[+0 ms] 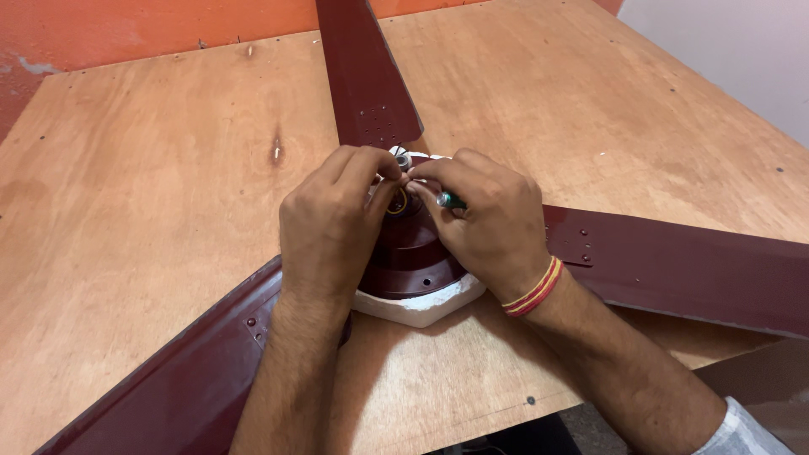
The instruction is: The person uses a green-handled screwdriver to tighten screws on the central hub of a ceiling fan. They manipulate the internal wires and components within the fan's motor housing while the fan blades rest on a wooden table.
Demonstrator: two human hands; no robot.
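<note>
The right hand point(489, 223) closes its fingers around a small green-handled tool point(451, 200), its tip aimed at the top centre of the fan motor hub point(409, 253). The left hand point(333, 223) pinches thumb and forefinger together at that same centre, on a small part too hidden to identify. The hub sits on a white foam block point(421, 307). Three maroon blades point(366, 76) spread outward from the hub across the plywood table point(152, 185).

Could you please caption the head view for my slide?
Both hands, left hand and right hand, meet at the hub of a maroon ceiling fan on a plywood table.
</note>
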